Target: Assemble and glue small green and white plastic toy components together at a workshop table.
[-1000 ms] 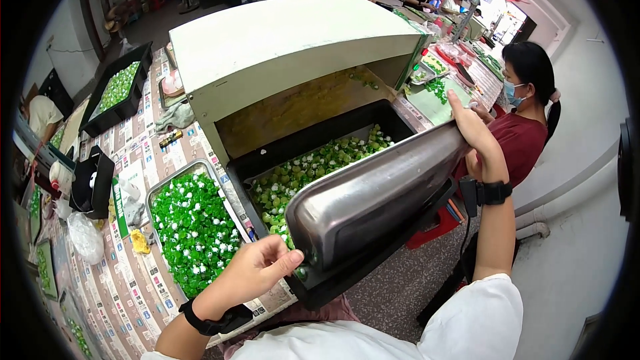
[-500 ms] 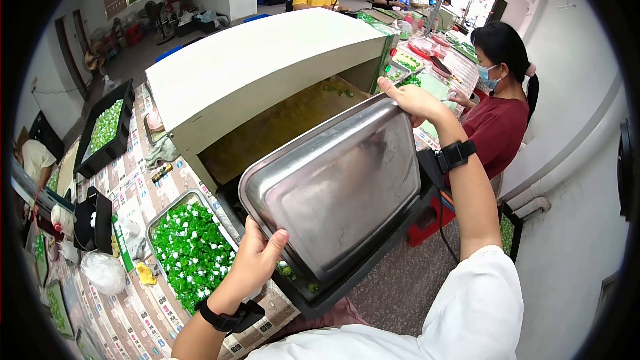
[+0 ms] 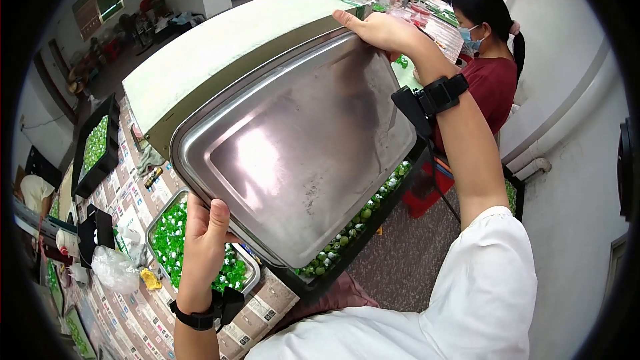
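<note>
Both my hands hold a silver metal tray [image 3: 313, 153] up on its edge, its flat underside toward me. My left hand [image 3: 205, 230] grips the lower left corner with the thumb pointing up. At the upper right corner my right hand [image 3: 383, 30] has its thumb over the rim and its fingers behind. Under the tray's lower edge lies a black crate [image 3: 333, 279], with small round green and white pieces [image 3: 363, 217] in it. The tray hides its own inside and most of the crate.
A white box-shaped housing [image 3: 233, 47] stands behind the tray. Left of my left hand, another metal tray [image 3: 152, 243] holds green and white pieces. A black bin [image 3: 115, 140] sits farther left. A person in dark red [image 3: 483, 90] works at the right; others are farther back.
The metal tray has come up and left, and now covers the housing's opening. Many more green and white pieces show in the black crate along its lower edge. My view has shifted slightly.
</note>
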The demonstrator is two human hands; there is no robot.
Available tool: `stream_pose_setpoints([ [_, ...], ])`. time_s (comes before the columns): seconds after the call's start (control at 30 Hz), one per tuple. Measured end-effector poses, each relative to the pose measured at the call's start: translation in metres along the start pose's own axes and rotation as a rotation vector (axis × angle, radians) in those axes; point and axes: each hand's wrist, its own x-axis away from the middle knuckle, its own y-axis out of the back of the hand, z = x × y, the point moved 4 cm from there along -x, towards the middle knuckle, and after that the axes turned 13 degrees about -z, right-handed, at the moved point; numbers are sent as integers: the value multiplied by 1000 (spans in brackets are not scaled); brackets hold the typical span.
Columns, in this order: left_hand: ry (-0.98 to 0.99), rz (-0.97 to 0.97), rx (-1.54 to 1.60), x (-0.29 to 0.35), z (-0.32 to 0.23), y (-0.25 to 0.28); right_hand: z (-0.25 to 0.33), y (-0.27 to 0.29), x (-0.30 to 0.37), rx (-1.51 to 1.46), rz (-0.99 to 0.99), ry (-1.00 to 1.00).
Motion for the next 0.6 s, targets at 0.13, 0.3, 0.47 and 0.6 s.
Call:
stream_pose_setpoints([
  [0.13, -51, -39, 7, 13, -6, 8, 6, 24, 15, -62, -202, 137],
  [0.3, -446, -252, -119, 69, -30, 47, 16, 94, 58, -502, -434, 283],
  [0.47, -576, -576, -341, 115, -18, 123, 69, 157, 161, -725, -508, 87],
  [0.6, -636, -865, -271, 150, -21, 190, 89, 155, 193, -965, -463, 130],
])
